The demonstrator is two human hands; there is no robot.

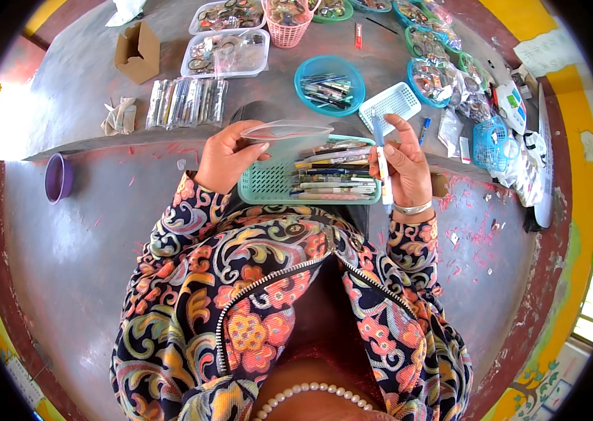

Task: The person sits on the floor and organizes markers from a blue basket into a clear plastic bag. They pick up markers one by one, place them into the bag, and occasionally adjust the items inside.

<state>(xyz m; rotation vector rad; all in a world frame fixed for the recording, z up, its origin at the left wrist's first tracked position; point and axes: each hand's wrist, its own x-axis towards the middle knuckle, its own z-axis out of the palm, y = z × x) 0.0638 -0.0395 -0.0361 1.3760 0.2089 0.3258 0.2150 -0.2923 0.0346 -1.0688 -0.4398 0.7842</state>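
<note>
A grey table point(275, 77) spans the far side of the scene. On the near side, at the person's lap, sits a pale green basket point(261, 182), with assorted pens point(335, 172) lying in its right part. On the table, far left of the basket, lies a row of clear packets point(186, 103) holding what look like pens; beyond the basket stands a blue bowl point(331, 62) with more pens, and to its right a small pale blue basket point(391, 105).

Over the left part of the green basket hangs a clear bag point(288, 133), its mouth seeming slightly parted; the left hand point(230, 156) pinches its left edge. The right hand point(410, 168) holds a single white-and-blue pen point(383, 165) nearly upright, just beyond the basket's right end and well apart from the bag.

The step in hand seems to be filling the bag with pens. The next move would call for keeping its mouth open and bringing the pen leftward, tip lined up with the opening.
</note>
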